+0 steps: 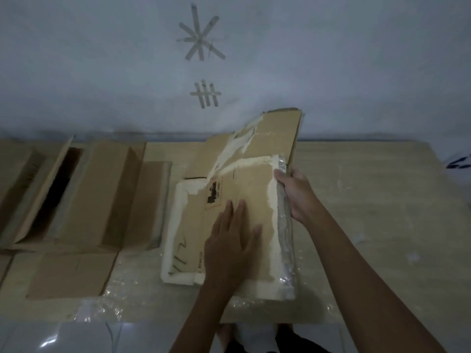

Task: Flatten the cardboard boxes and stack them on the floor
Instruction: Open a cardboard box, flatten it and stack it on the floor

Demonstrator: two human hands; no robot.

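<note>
A brown cardboard box [244, 189] with torn white tape and a black printed label lies on the wooden table [382, 200], one flap [277, 133] standing up at its far end. My left hand [234, 240] presses flat on the box's top face, fingers together. My right hand [298, 194] grips the box's right edge, which is wrapped in clear plastic. Further left stands an open cardboard box [76, 192] with its flaps spread out. A flat cardboard piece [68, 273] lies in front of it.
A pale wall [102, 72] with tape marks rises right behind the table. Crumpled clear plastic film [122, 296] lies near the table's front edge. White floor tiles [63, 337] show below. A white object with dark print [461, 161] sits at the far right.
</note>
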